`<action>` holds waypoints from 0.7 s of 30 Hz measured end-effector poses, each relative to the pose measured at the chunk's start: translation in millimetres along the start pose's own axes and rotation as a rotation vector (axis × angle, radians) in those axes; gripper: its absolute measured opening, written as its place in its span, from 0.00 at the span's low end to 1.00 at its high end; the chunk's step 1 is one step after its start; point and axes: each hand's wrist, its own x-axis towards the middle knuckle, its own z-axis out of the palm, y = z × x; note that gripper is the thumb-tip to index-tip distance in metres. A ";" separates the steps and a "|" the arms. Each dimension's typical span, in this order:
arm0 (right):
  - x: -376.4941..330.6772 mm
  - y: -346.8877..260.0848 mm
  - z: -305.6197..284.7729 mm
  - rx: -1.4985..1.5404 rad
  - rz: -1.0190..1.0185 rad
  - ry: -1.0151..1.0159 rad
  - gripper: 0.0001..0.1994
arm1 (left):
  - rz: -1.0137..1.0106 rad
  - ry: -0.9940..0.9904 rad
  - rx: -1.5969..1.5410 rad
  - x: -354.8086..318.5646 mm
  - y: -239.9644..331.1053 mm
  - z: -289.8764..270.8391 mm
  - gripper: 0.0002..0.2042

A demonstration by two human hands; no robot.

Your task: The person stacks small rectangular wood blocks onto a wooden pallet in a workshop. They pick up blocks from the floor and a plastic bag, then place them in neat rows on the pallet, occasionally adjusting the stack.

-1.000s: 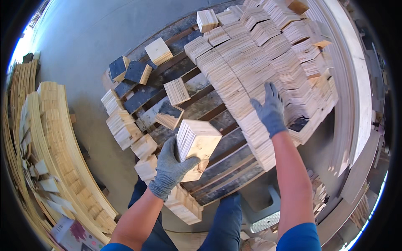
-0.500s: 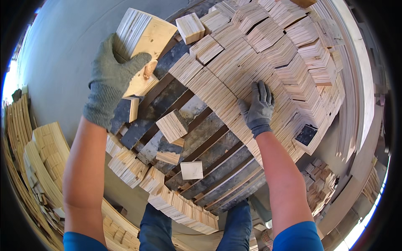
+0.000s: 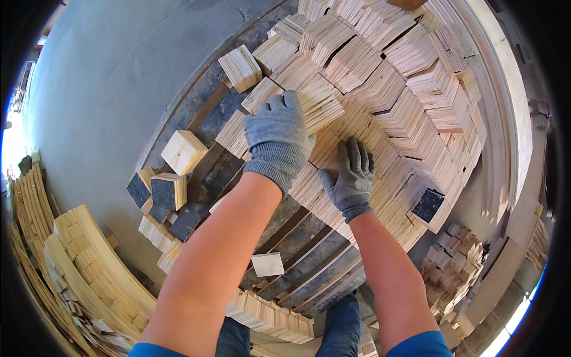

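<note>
Through the head camera I had the left hand (image 3: 276, 140), in a grey knit glove, clamped over the near end of a wood block (image 3: 324, 107), its back turned up toward me and its fingertips hidden. The block, a bundle of thin layers, was above the packed wood rows (image 3: 380, 134), just beyond the right hand; I could not tell whether its underside touched them. The right hand (image 3: 351, 181), gloved the same way, lay palm down on the rows with its fingers straight and its thumb spread, gripping nothing. A black square (image 3: 428, 205) sat at the right-hand end of the rows. Beneath everything was a slatted pallet (image 3: 303, 232), and on its exposed part I saw a small pale piece (image 3: 267, 265), a light block (image 3: 184, 152) and, to the left of that, two dark-faced blocks (image 3: 169, 191). Another loose block (image 3: 240, 68) stood near the rows' far left corner. Farther out, stacked timber (image 3: 101, 262) filled the lower left, a heap of small offcuts (image 3: 455, 268) lay at the lower right, and long boards (image 3: 505, 89) curved along the right side. Grey floor (image 3: 131, 77) spread across the upper left.
</note>
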 end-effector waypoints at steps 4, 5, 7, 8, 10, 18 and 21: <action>-0.7 -0.2 1.3 0.033 0.001 -0.002 0.41 | 0.033 -0.025 -0.060 -0.7 -4.1 -0.7 0.50; 0.3 -0.3 1.7 0.034 -0.005 0.006 0.42 | 0.076 0.097 -0.067 -4.7 -7.6 -3.1 0.51; -0.7 1.7 2.0 0.031 -0.008 0.014 0.42 | 0.169 0.227 -0.127 -11.2 -19.5 -17.3 0.52; -0.9 3.1 2.3 0.016 0.003 -0.003 0.42 | 0.214 0.233 -0.183 -12.3 -28.8 -28.6 0.52; -1.5 3.8 3.4 0.013 -0.010 0.022 0.42 | 0.258 0.194 -0.325 -0.9 -58.9 -51.6 0.50; -0.7 1.1 6.6 -0.004 -0.021 0.004 0.41 | 0.187 0.178 0.035 113.5 -151.7 -22.9 0.46; 0.4 0.2 5.3 -0.006 -0.007 -0.002 0.41 | 0.110 0.049 -0.079 134.3 -142.2 -8.3 0.50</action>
